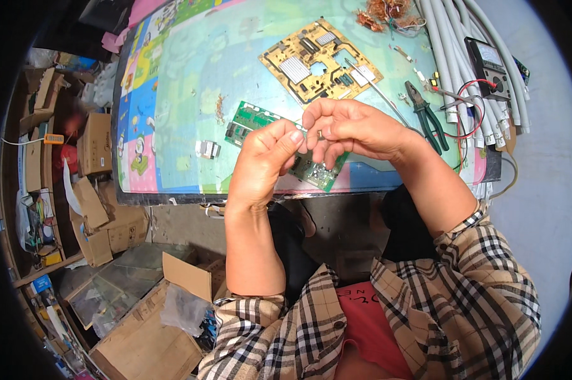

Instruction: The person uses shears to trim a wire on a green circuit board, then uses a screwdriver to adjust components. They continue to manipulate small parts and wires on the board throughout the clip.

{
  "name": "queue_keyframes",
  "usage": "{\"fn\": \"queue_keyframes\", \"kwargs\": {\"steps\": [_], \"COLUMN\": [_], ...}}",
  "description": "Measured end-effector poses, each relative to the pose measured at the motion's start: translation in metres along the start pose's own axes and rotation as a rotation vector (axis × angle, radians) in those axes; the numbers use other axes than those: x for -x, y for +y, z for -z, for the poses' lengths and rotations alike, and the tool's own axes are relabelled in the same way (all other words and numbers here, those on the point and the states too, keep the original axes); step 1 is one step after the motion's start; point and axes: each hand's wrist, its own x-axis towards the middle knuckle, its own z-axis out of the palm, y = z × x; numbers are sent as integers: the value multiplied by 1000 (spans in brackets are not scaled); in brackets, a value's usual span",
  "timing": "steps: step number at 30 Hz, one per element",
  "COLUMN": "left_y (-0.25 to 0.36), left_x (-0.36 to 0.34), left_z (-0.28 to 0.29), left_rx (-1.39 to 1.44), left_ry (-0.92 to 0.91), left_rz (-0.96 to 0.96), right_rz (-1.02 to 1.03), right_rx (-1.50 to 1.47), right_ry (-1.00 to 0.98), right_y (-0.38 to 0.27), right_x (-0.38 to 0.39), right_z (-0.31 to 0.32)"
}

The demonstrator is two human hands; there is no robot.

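My left hand is closed in a pinch, its thumb pressed to the curled fingers. Facing it, my right hand has its thumb against bent fingers. The fingertips of both meet over a green circuit board; whatever small thing they hold is too small to make out. The board lies slanted on the table, its middle hidden by the hands. Just beyond lies a larger yellow circuit board with silver heat sinks. A thin metal rod crosses its right edge. Pliers with dark green handles lie right of my right hand.
A multimeter with red and black leads rests on pale flexible tubes at the right. Copper wire scraps lie at the back. Left of my hands is a small silver metal part. Cardboard boxes stand below left.
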Motion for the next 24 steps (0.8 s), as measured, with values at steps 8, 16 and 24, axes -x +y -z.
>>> {"fn": "queue_keyframes", "kwargs": {"steps": [8, 16, 24], "left_y": [5, 8, 8], "left_x": [2, 4, 8], "left_z": [3, 5, 21], "left_rx": [-19, -5, 58], "left_ry": [-33, -13, -31], "left_rz": [11, 16, -2], "right_rz": [-113, -64, -83], "right_rx": [194, 68, 122], "right_ry": [-7, -41, 30], "right_y": [9, 9, 3], "right_x": [-7, -7, -6], "right_z": [17, 12, 20]}}
